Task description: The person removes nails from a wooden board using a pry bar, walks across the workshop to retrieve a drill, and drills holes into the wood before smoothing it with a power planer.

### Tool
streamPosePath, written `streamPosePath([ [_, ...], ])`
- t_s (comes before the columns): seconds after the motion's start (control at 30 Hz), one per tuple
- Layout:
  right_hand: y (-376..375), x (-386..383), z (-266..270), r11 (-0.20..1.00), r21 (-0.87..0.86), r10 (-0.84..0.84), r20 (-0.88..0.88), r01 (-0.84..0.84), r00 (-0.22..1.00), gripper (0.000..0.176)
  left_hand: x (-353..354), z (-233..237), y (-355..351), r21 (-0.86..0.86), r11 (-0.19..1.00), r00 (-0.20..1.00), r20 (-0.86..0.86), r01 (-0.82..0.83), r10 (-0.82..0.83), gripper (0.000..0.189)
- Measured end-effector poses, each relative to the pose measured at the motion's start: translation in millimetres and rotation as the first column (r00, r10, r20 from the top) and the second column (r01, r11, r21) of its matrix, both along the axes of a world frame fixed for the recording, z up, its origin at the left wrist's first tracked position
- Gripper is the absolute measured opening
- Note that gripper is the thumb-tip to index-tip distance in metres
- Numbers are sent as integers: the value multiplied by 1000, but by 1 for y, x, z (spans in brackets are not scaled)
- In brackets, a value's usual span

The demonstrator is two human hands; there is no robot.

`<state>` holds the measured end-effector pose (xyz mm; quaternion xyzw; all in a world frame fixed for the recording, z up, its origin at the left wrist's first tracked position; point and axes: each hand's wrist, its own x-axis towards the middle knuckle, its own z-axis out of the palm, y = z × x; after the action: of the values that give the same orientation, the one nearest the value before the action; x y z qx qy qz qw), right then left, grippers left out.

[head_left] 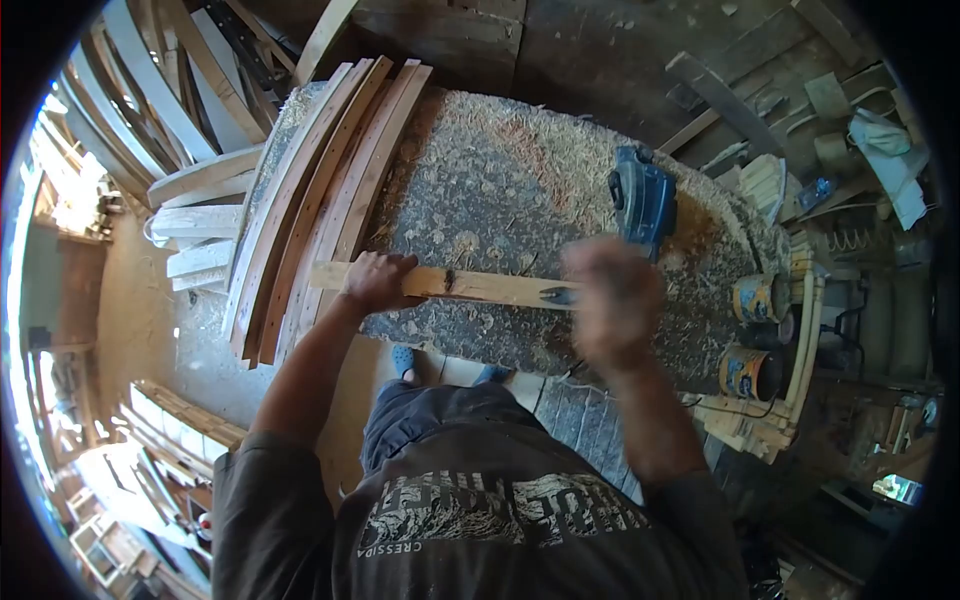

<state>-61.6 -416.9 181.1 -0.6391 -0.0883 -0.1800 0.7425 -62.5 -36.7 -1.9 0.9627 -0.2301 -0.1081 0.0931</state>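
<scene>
My left hand point(378, 282) is wrapped round a light wooden strip point(490, 289), towards its left end. The strip lies crosswise over the near part of the workbench point(450, 220) and has a dark mark near its middle. My right hand point(615, 300) is smeared by motion at the strip's right part. From its left side a dark forked metal tip point(557, 296) juts out over the wood. The rest of that tool is hidden by the hand and the blur.
A blue power tool point(645, 197) stands at the bench's right back. Long curved boards point(315, 200) lie along the left side. Two cans point(755, 298) point(748, 373) sit at the right edge. Shavings point(560, 140) cover the back. More curved timber point(150, 90) leans at upper left.
</scene>
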Motion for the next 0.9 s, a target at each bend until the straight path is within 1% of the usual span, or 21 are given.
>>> streamPosePath([
  [0.07, -40, 8, -6, 957, 227, 197, -54, -180, 979, 29, 3, -4, -8, 40, 999, 1000, -26, 8, -7, 56],
  [0.1, -36, 5, -5, 956, 229, 200, -47, -184, 979, 29, 6, -4, -10, 74, 997, 999, -31, 11, -9, 56],
  [0.17, -31, 7, 4, 974, 215, 86, -93, -64, 992, 35, 18, -2, -6, 56, 998, 999, 44, 5, -8, 55],
  [0.2, -25, 9, 0, 968, 238, 102, -75, -82, 992, 28, 4, -8, -8, 30, 1000, 999, 51, 8, -9, 54],
  [0.23, 6, 2, 8, 993, 115, 9, -83, 1, 996, 21, 5, -8, -9, 2, 1000, 998, 54, 15, -15, 53],
  [0.27, 7, 7, -7, 960, -248, -68, 246, 131, 967, 20, 7, -5, -9, -8, 1000, 999, 47, 15, -14, 53],
  [0.3, 8, 14, -22, 797, -422, -123, 587, 432, 800, 19, 7, -4, -9, -8, 999, 999, 25, 33, -33, 54],
  [0.33, -14, 7, -17, 942, -201, -205, 288, 268, 935, 22, 0, -6, -8, 8, 999, 999, -3, 52, -52, 54],
  [0.37, -41, 2, -11, 979, 98, -179, -25, 180, 984, 27, 0, -6, -7, 13, 999, 999, 6, 43, -43, 54],
  [0.4, -68, 4, -4, 905, 396, -38, -282, 153, 959, 32, 5, -7, -11, -1, 1000, 999, 34, 23, -23, 55],
  [0.5, -95, 5, -13, 911, 413, 37, -94, 5, 995, 35, 6, -11, -8, 34, 999, 996, 77, 33, -36, 61],
  [0.53, -79, -9, -11, 910, 415, 56, -125, 1, 991, 35, 8, -37, 1, 75, 996, 995, 87, 39, -46, 65],
  [0.57, -51, -23, -6, 951, 308, 66, -71, -41, 995, 34, 8, -7, -13, 112, 994, 998, -68, -2, 10, 67],
  [0.6, -40, -15, -3, 977, 192, 83, 37, -88, 996, 32, 13, -11, -11, 45, 999, 998, 64, 7, -10, 63],
  [0.63, -49, -15, -9, 976, 202, 78, 30, -82, 997, 32, 7, -17, -10, -17, 999, 985, 168, 40, -37, 60],
  [0.67, -66, -26, -16, 953, 303, 26, -25, -17, 999, 31, -2, -25, -9, -14, 998, 990, 132, 56, -54, 60],
  [0.7, -85, -29, -21, 920, 391, -20, -56, 40, 998, 31, 5, -10, -14, 42, 998, 998, 44, 35, -37, 59],
  [0.73, -107, -31, -27, 923, 383, -28, -57, 48, 998, 31, 9, -1, -18, 95, 995, 999, -37, 13, -10, 58],
  [0.77, -134, -25, -38, 903, 429, -15, -16, 20, 1000, 31, 15, -2, -22, 87, 996, 1000, -19, 12, -10, 58],
  [0.83, -133, -27, -34, 874, 486, -11, 12, 4, 1000, 31, 10, -2, -19, 81, 996, 999, 15, 33, -35, 58],
  [0.9, -115, -23, -20, 908, 403, 84, 98, -117, 992, 33, 12, -1, -21, 81, 997, 1000, -2, 15, -15, 58],
])
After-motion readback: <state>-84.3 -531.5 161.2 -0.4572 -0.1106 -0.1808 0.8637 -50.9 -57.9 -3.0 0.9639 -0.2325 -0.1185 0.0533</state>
